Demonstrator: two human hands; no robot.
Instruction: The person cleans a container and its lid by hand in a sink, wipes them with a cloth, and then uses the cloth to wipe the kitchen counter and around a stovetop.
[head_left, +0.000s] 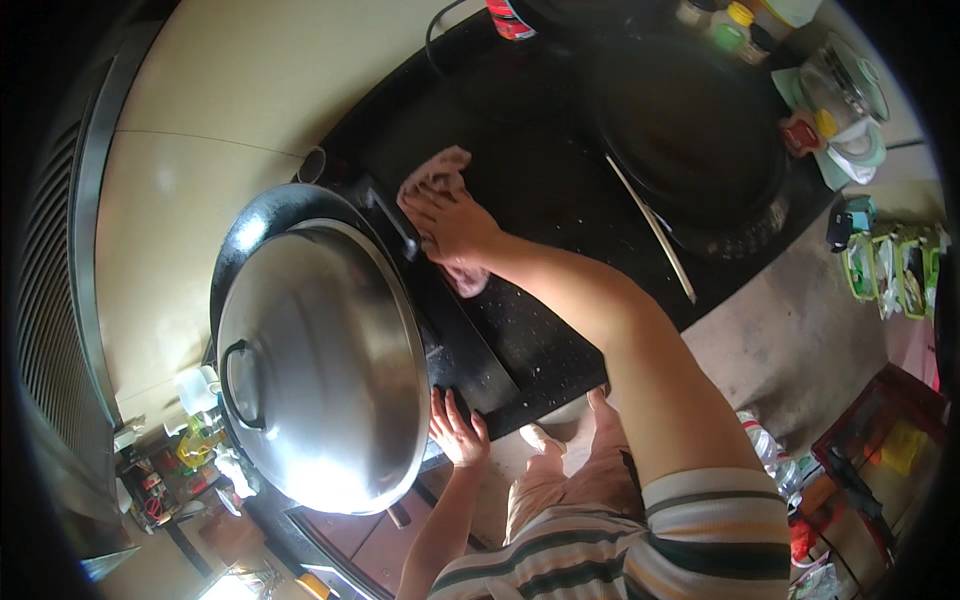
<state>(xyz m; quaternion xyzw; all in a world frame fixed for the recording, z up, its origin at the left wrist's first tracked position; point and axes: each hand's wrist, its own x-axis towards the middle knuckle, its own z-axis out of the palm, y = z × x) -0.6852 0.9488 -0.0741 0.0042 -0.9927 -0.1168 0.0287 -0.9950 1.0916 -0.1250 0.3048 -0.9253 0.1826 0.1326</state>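
My right hand lies spread on a pink cloth, pressing it on the black speckled countertop beside the wok's handle. My left hand rests with fingers apart at the counter's front edge, just by the rim of a big domed metal lid; it holds nothing that I can see, though its fingertips are partly at the lid's edge. The lid, with a black loop handle, covers a dark wok on the left. A pair of pale chopsticks or thin sticks lies right of the cloth.
A large dark round pan or cooker stands at the right. Spice jars and a glass kettle or pot are beyond it. A red can stands at the back, near a black cable. Green baskets hang or stand off the counter's right end.
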